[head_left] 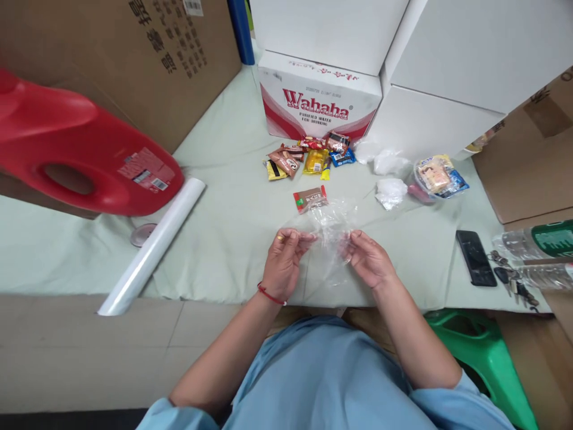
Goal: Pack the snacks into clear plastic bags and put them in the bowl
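Note:
A thin clear plastic bag is stretched between my two hands above the front of the table. My left hand, with a red cord at the wrist, pinches the bag's left side. On its right side, my right hand grips the film between thumb and fingers. Just beyond the bag lies a brown and red snack packet, its lower edge partly behind the film. Farther back sits a pile of small wrapped snacks, among them a yellow packet, a brown packet and a blue packet.
A Wahaha carton stands behind the snacks. Crumpled white plastic and a bowl of packets are at right, near a phone, keys and bottles. At left are a white roll and a red jug.

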`<state>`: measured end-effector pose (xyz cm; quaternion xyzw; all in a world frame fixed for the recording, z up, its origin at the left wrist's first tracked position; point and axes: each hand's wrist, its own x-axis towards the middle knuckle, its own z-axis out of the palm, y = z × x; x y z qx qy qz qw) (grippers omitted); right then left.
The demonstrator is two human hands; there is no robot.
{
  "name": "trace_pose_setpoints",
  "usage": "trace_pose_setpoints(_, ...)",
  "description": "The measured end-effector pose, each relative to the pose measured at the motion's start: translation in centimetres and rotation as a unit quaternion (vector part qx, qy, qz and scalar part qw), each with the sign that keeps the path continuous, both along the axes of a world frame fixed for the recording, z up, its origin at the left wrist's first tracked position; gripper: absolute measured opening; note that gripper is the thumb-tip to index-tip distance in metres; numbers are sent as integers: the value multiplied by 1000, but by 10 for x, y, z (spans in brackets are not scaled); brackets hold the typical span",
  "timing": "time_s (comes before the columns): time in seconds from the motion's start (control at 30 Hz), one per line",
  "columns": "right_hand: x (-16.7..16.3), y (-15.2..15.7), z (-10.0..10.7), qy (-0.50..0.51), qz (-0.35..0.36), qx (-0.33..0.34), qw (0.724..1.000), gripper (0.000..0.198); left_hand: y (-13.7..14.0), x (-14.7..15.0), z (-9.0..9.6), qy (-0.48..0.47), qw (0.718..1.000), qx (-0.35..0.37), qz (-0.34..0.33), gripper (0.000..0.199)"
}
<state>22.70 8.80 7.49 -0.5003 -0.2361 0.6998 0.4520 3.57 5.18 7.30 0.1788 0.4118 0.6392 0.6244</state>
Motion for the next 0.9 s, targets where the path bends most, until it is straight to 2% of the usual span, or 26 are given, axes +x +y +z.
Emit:
trace_pose_setpoints(0.1, 10, 6, 2, 41, -9, -3, 999, 36, 1, -13, -3, 26, 999, 10, 26, 43)
trace_pose_setpoints(0.17, 19, 6, 5, 66, 12, 5, 998, 32, 1, -19, -5, 24, 999, 7, 20, 45)
trace_pose_setpoints(0.23, 26, 4, 9, 75, 59, 6, 995, 32, 2, -23, -5, 13, 1000, -8, -1, 47)
trace_pose_setpoints(0.3, 33, 2, 15, 58, 130, 1, 990, 43, 2, -27, -4, 17, 999, -36, -32, 50)
trace_pose_setpoints(0.37, 40, 1, 21, 20, 200, -2, 980, 55, 4, -33, -3, 48, 995, -64, -60, 53)
trace_pose_setpoints(0.43, 47, 1, 24, -24, 229, 3, 973, 53, 7, -40, -4, 93, 988, -83, -89, 53)
trace_pose_setpoints(0.53, 57, 8, 25, -79, 194, 26, 977, 42, 15, -52, -6, 166, 973, -106, -123, 44)
trace_pose_setpoints(0.67, 60, 23, 17, -159, 141, 62, 975, 47, 25, -59, -6, 219, 957, -149, -117, 35)
trace_pose_setpoints(0.8, 56, 34, 6, -180, 112, 74, 974, 53, 23, -58, -10, 225, 960, -134, -101, 53)
trace_pose_setpoints(0.9, 56, 38, 0, -193, 78, 91, 974, 54, 19, -60, -24, 307, 942, -104, -92, 76)
